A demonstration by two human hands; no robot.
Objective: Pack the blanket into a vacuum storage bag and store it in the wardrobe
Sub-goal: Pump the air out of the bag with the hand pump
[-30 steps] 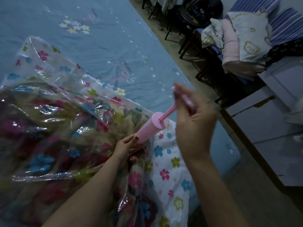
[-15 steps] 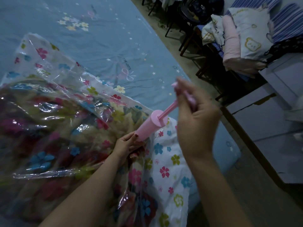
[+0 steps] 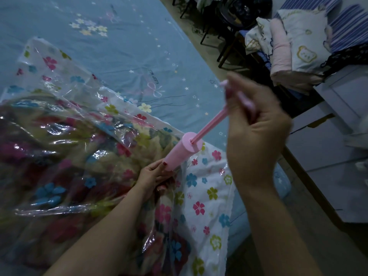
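Observation:
A clear vacuum storage bag (image 3: 205, 198) printed with coloured flowers lies on the bed, and a dark floral blanket (image 3: 65, 156) shows through it. A pink hand pump (image 3: 182, 151) stands tilted on the bag. My left hand (image 3: 154, 176) grips the lower end of the pump barrel against the bag. My right hand (image 3: 256, 132) is closed around the pump's pink handle, with the thin pink rod (image 3: 210, 126) drawn out between handle and barrel. The pump's base and the bag's valve are hidden by my left hand.
The blue bed sheet (image 3: 123, 48) stretches away behind the bag. To the right of the bed are dark chair legs (image 3: 223, 50), a pile of folded bedding and pillows (image 3: 294, 46) and a pale cabinet (image 3: 334, 140). A strip of floor (image 3: 298, 232) runs beside the bed.
My right hand has pulled the pump handle up and away from the barrel, so more of the rod shows. My left hand stays on the barrel.

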